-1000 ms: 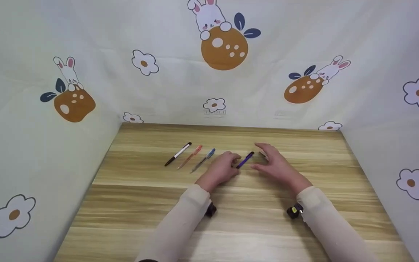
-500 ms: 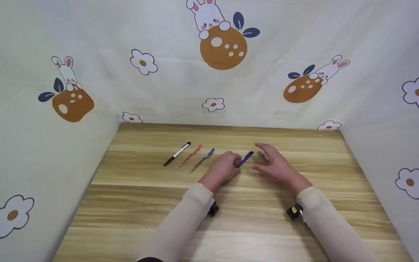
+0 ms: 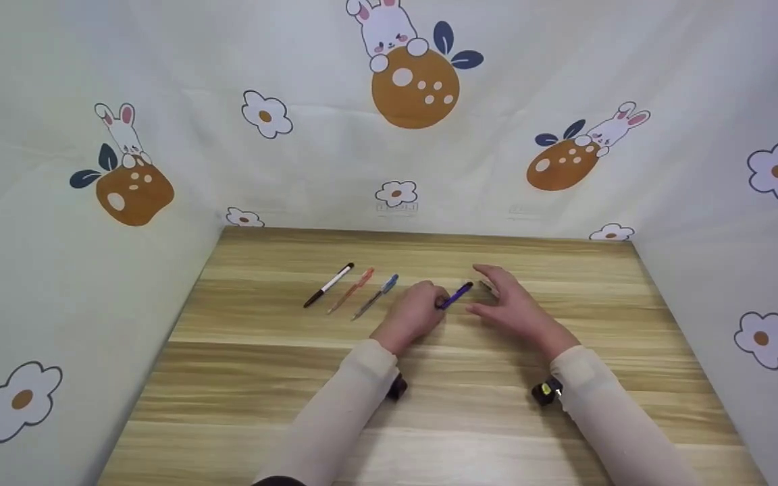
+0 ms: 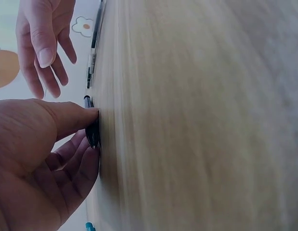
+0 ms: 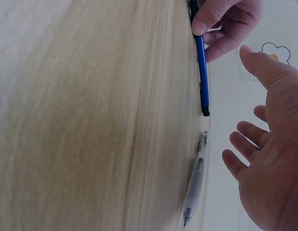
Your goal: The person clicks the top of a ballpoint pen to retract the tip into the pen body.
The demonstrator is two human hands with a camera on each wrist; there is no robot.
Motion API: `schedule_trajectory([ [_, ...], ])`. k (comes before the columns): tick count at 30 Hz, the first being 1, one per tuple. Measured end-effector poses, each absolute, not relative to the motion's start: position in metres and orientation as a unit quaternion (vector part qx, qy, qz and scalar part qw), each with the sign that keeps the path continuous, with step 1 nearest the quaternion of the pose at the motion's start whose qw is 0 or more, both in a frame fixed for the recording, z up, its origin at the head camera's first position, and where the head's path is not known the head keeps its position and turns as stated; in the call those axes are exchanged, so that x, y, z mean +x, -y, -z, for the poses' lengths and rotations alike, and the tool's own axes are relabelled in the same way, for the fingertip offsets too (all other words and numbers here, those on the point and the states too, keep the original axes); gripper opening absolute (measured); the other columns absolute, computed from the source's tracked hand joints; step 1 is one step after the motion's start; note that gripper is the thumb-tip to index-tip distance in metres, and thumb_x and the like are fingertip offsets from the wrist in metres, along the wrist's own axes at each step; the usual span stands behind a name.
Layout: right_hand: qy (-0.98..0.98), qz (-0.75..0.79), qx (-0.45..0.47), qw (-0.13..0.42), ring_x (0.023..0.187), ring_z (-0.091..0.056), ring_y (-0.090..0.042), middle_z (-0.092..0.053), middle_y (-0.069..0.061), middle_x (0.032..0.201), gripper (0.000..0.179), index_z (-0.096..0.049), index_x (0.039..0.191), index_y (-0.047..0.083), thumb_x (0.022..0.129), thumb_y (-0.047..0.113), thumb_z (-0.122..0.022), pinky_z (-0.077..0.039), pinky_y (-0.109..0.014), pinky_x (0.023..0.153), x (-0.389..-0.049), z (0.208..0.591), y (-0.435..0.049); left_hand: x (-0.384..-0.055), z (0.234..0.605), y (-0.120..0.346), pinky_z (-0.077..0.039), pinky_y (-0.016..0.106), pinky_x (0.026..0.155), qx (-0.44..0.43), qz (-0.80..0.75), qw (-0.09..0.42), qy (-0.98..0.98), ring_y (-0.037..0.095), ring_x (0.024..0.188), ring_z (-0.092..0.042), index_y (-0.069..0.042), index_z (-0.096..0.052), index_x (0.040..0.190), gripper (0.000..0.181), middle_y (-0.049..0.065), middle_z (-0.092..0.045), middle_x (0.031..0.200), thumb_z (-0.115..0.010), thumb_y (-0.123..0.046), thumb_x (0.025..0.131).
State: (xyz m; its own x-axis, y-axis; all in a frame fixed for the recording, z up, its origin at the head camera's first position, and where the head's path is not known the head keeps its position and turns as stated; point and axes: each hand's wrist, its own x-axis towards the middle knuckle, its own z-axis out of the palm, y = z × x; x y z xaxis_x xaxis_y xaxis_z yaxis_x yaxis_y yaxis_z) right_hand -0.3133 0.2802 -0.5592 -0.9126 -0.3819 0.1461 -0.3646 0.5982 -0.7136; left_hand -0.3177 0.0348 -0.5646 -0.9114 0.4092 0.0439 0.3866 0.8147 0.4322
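My left hand (image 3: 417, 312) pinches the lower end of a blue-purple pen (image 3: 458, 295) between thumb and fingertips, with the pen lying slanted at the tabletop. In the right wrist view, the pen's blue barrel (image 5: 202, 72) runs out past that thumb to a dark end. My right hand (image 3: 517, 307) is spread with its fingers apart and holds nothing. Beside it lies a clear pen (image 5: 195, 178), partly covered by this hand in the head view. Left of my left hand, a blue-topped clear pen (image 3: 375, 297), an orange-red pen (image 3: 352, 291) and a white-and-black pen (image 3: 329, 285) lie side by side.
The wood-grain table (image 3: 470, 432) meets pale cloth walls on the left, back and right. Printed rabbits, oranges and flowers cover the back wall (image 3: 321, 162). A small black device (image 3: 546, 391) sits at my right wrist, with another black device (image 3: 397, 387) at the left.
My left hand has shifted slightly right, and the blue-purple pen has turned a little in its fingers. My right hand and the other pens stay in place.
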Motion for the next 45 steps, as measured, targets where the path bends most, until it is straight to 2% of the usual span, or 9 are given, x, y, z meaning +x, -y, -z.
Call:
schedule_trajectory([
  [8, -0.887, 0.414, -0.202, 0.011, 0.158, -0.038, -0.043, -0.046, -0.022, 0.167, 0.088, -0.043, 0.167, 0.004, 0.096, 0.028, -0.09, -0.031, -0.059, 0.129, -0.314, 0.558, -0.28, -0.32, 0.567, -0.032, -0.058, 0.039, 0.089, 0.204, -0.261, 0.027, -0.943, 0.018, 0.096, -0.068, -0.017, -0.085, 0.117, 0.019, -0.001, -0.076, 0.105, -0.078, -0.013, 0.1],
  [15, -0.869, 0.461, -0.179, 0.011, 0.157, -0.037, -0.045, -0.045, -0.025, 0.166, 0.085, -0.043, 0.167, 0.004, 0.097, 0.022, -0.089, -0.033, -0.062, 0.127, -0.314, 0.556, -0.278, -0.32, 0.566, -0.027, -0.059, 0.037, 0.094, 0.194, -0.357, 0.041, -0.913, 0.017, 0.101, -0.071, -0.011, -0.083, 0.119, 0.021, 0.001, -0.079, 0.107, -0.081, -0.01, 0.099],
  [21, -0.857, 0.494, -0.148, -0.007, 0.151, -0.045, -0.045, -0.047, -0.028, 0.164, 0.075, -0.044, 0.164, -0.002, 0.103, 0.019, -0.081, -0.038, -0.061, 0.124, -0.318, 0.557, -0.273, -0.319, 0.566, -0.026, -0.058, 0.031, 0.087, 0.174, -0.462, 0.068, -0.867, 0.012, 0.094, -0.069, -0.008, -0.081, 0.12, 0.022, 0.003, -0.077, 0.103, -0.079, -0.003, 0.098],
  [27, -0.826, 0.554, -0.1, -0.001, 0.148, -0.049, -0.045, -0.049, -0.029, 0.162, 0.066, -0.045, 0.162, -0.004, 0.106, 0.013, -0.076, -0.042, -0.059, 0.122, -0.319, 0.554, -0.267, -0.318, 0.563, -0.027, -0.057, 0.027, 0.073, 0.147, -0.539, 0.099, -0.823, 0.012, 0.087, -0.068, -0.009, -0.08, 0.124, 0.028, 0.006, -0.075, 0.104, -0.073, 0.003, 0.099],
  [32, -0.8, 0.595, -0.07, -0.009, 0.142, -0.056, -0.044, -0.056, -0.029, 0.154, 0.059, -0.049, 0.159, -0.004, 0.107, 0.011, -0.074, -0.05, -0.046, 0.116, -0.323, 0.551, -0.26, -0.316, 0.56, -0.028, -0.055, 0.025, 0.073, 0.138, -0.575, 0.108, -0.799, 0.012, 0.089, -0.067, -0.009, -0.079, 0.127, 0.028, 0.005, -0.074, 0.106, -0.073, 0.0, 0.101],
  [35, -0.782, 0.621, -0.048, -0.007, 0.138, -0.061, -0.038, -0.059, -0.027, 0.152, 0.057, -0.051, 0.157, -0.003, 0.107, 0.014, -0.074, -0.053, -0.032, 0.108, -0.324, 0.548, -0.255, -0.313, 0.558, -0.028, -0.054, 0.025, 0.073, 0.141, -0.592, 0.109, -0.786, 0.013, 0.089, -0.065, -0.008, -0.079, 0.128, 0.028, 0.005, -0.073, 0.106, -0.073, 0.0, 0.101],
  [37, -0.763, 0.646, -0.033, -0.002, 0.134, -0.063, -0.032, -0.059, -0.026, 0.151, 0.057, -0.052, 0.157, -0.003, 0.108, 0.014, -0.073, -0.055, -0.028, 0.104, -0.326, 0.546, -0.252, -0.312, 0.558, -0.028, -0.054, 0.025, 0.073, 0.145, -0.603, 0.109, -0.777, 0.013, 0.089, -0.065, -0.007, -0.079, 0.128, 0.028, 0.003, -0.073, 0.104, -0.074, -0.001, 0.101],
  [39, -0.737, 0.676, -0.024, 0.003, 0.129, -0.065, -0.027, -0.058, -0.027, 0.15, 0.056, -0.052, 0.157, -0.004, 0.107, 0.011, -0.073, -0.056, -0.03, 0.107, -0.326, 0.544, -0.249, -0.311, 0.559, -0.028, -0.054, 0.025, 0.073, 0.147, -0.612, 0.11, -0.77, 0.013, 0.088, -0.065, -0.008, -0.079, 0.128, 0.027, 0.002, -0.072, 0.103, -0.074, -0.002, 0.102],
  [45, -0.682, 0.731, -0.015, 0.004, 0.117, -0.069, -0.017, -0.059, -0.028, 0.145, 0.05, -0.054, 0.152, -0.006, 0.107, 0.006, -0.072, -0.053, -0.049, 0.115, -0.328, 0.54, -0.241, -0.309, 0.559, -0.029, -0.054, 0.026, 0.073, 0.151, -0.635, 0.111, -0.749, 0.014, 0.088, -0.065, -0.009, -0.078, 0.128, 0.027, 0.001, -0.072, 0.102, -0.075, -0.003, 0.102],
])
